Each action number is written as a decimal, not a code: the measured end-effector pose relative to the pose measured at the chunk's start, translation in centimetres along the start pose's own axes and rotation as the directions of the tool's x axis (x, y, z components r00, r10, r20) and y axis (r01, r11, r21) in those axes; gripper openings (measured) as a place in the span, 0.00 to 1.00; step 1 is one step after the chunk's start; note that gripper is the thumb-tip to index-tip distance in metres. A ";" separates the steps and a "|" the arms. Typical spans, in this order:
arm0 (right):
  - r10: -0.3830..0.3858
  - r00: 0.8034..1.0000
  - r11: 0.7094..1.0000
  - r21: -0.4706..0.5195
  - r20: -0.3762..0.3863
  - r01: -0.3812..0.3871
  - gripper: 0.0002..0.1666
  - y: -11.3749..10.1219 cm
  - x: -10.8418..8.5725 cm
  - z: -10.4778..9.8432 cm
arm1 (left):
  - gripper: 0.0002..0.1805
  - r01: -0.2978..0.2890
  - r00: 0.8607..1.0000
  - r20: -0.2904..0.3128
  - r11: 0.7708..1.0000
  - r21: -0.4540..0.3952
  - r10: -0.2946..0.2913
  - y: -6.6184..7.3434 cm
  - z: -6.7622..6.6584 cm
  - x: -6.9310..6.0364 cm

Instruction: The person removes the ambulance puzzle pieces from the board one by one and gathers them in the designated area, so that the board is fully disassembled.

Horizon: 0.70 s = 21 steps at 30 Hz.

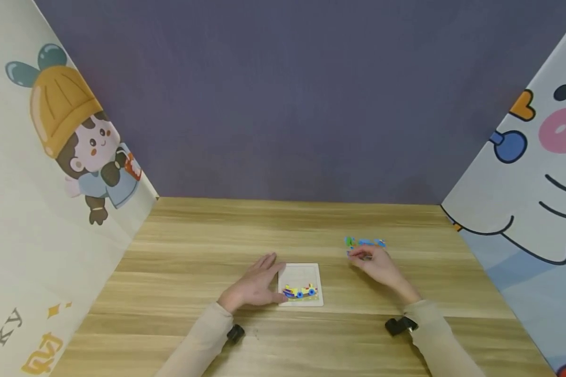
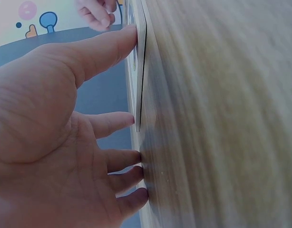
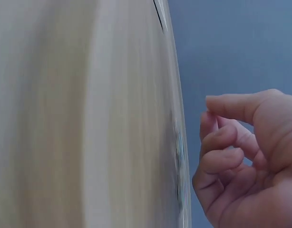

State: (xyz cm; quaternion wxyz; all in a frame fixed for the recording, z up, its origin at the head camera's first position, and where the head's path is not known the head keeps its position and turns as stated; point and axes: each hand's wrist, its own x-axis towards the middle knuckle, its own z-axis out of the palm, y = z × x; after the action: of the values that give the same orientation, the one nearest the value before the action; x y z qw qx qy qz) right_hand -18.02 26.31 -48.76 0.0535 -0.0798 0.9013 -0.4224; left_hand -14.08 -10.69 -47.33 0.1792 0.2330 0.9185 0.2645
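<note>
A square white puzzle board (image 1: 301, 269) lies flat on the table, with joined pieces (image 1: 301, 292) showing a yellow vehicle with blue wheels along its lower part. My left hand (image 1: 257, 285) rests at the board's left side, fingers spread; in the left wrist view its thumb (image 2: 105, 50) touches the board's edge (image 2: 140, 71). My right hand (image 1: 377, 266) is beside loose colourful puzzle pieces (image 1: 365, 242), partly covering them. Its thumb and index finger pinch a small puzzle piece (image 1: 348, 253); in the right wrist view the fingertips hide it, and the other fingers (image 3: 219, 161) are curled.
The wooden table (image 1: 193, 235) ends at a dark blue back panel (image 1: 283, 104). Cartoon-printed panels stand at the left (image 1: 19, 209) and right (image 1: 547, 209). A black wrist strap (image 1: 401, 325) shows below the right hand, another black device (image 1: 236, 333) by the left wrist.
</note>
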 end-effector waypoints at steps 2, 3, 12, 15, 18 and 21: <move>-0.028 0.999 0.999 0.022 0.034 0.028 0.13 -0.8 -0.1 0.9 | 0.50 -0.004 1.000 -0.002 1.000 -0.005 0.004 0.0 0.0 -0.1; -0.033 0.998 0.999 0.039 0.051 0.031 0.12 -1.3 -0.2 1.4 | 0.50 -0.003 1.000 -0.002 1.000 -0.008 0.003 0.0 0.0 -0.1; -0.113 0.968 0.989 0.115 0.223 0.089 0.11 -4.9 -1.0 5.8 | 0.50 -0.002 1.000 -0.005 1.000 -0.014 0.001 0.0 0.0 -0.1; -0.138 0.960 0.987 0.108 0.245 0.114 0.11 -6.0 -1.3 6.9 | 0.49 -0.003 1.000 -0.005 1.000 -0.010 0.003 0.0 0.0 0.0; -0.174 0.948 0.983 0.102 0.267 0.152 0.11 -7.2 -1.6 7.9 | 0.49 -0.002 1.000 -0.003 1.000 -0.007 0.002 0.0 0.0 0.0; -0.210 0.929 0.977 0.109 0.306 0.185 0.11 -8.2 -1.6 8.9 | 0.50 0.001 1.000 -0.006 1.000 0.000 -0.001 0.1 0.0 0.0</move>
State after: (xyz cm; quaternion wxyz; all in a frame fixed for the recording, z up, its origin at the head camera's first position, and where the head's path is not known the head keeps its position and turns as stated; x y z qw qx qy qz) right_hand -14.20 14.72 -48.07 0.1572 -0.2343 0.8513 -0.4424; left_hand -14.06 -10.65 -47.29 0.1765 0.2320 0.9192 0.2650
